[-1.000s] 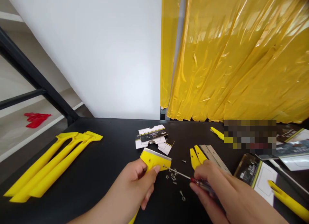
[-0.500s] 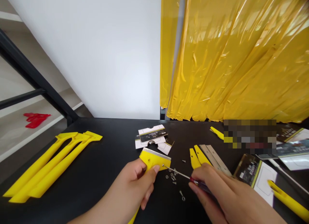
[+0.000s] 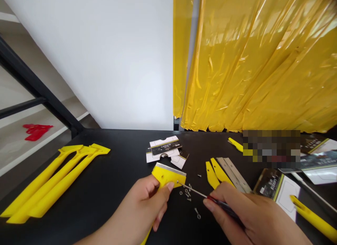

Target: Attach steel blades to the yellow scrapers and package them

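At the right of the worktop point(image 3: 126, 164), a pixelated block blanks out whatever lies beneath it, and a yellow handle point(image 3: 314, 217) runs off the frame's edge. Most of the screwdriver point(image 3: 197, 192) grip disappears inside the right hand point(image 3: 237, 210), which also covers the near ends of two yellow strips point(image 3: 219, 172). Loose screws and washers point(image 3: 187, 194) are too tiny to count surely.

The worktop is black; behind it are a white panel point(image 3: 126, 62) and a wrinkled yellow plastic sheet point(image 3: 250, 62). To the left, a shelf point(image 3: 13, 146) carries something red point(image 3: 37, 131), hard to identify, and three yellow handles point(image 3: 64, 183) lie side by side on the worktop.

Held above the worktop, the yellow scraper point(image 3: 168, 175) sits in the left hand point(image 3: 154, 197), fingers wrapped below its head, thumb on its face, its lower end cut off. The right fingers are clamped on the screwdriver, its tip at a screw point(image 3: 178, 182) just beside the left thumb.
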`<state>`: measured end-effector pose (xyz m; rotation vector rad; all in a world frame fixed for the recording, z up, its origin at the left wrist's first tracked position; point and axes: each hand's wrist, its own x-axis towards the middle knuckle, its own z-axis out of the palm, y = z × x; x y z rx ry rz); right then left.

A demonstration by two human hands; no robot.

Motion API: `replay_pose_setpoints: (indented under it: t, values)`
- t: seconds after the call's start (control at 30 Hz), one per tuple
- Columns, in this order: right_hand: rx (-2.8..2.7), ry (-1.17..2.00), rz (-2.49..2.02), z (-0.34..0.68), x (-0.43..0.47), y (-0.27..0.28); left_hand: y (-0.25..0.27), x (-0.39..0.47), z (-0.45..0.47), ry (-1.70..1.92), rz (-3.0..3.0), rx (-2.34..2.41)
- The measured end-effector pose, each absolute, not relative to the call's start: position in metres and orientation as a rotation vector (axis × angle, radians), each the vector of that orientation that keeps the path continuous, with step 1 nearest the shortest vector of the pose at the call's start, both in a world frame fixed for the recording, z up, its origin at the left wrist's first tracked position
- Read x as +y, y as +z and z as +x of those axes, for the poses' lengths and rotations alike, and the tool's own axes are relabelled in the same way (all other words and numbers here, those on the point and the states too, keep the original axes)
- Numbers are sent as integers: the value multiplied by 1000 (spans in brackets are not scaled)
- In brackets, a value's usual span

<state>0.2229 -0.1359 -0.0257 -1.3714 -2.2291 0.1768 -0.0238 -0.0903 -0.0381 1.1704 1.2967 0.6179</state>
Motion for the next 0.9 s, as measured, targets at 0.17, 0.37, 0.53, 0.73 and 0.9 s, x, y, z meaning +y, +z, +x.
replay_pose_setpoints:
  t: [0.17, 0.37, 0.53, 0.73, 0.9]
  values:
    - [-1918, 475, -1388, 218, -132, -17, -32, -89, -23, 634, 1122, 1252]
    - [-1846, 267, -1276, 224, -136, -17, -18, -93, -19, 656, 1060, 1185]
    - [-2092, 47, -976, 228, -136, -21, -20, -92, -21, 647, 1112, 1262]
    - [-2132, -74, -1100, 229, -128, -25, -14, -89, -26, 747, 1022, 1235]
    - [-2397, -23, -1323, 222, -106, -43, -11, -88, -27, 817, 928, 1189]
